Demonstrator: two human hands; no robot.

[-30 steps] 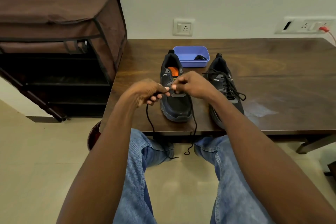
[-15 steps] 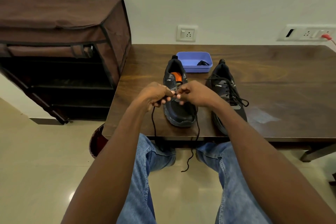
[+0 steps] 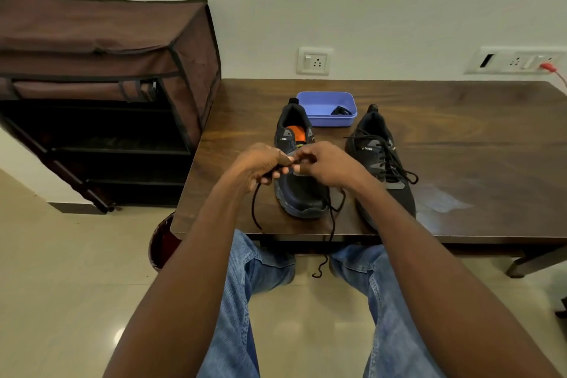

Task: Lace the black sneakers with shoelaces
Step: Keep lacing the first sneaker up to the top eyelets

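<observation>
Head view, taken left to right: the left hand (image 3: 254,167) pinches one run of the black shoelace (image 3: 254,209), whose slack trails over the table's (image 3: 475,138) near edge, beside the left sneaker (image 3: 302,193), which seems to be threaded only at its lowest eyelets, though the hands hide them. The right hand (image 3: 329,167), fingers curled, pinches the lace over that shoe. Further right, the right sneaker (image 3: 383,163) already looks fully laced, so about half remains.

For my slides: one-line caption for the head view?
Both hands thread a lace into one black sneaker; the other sneaker is laced.
</observation>
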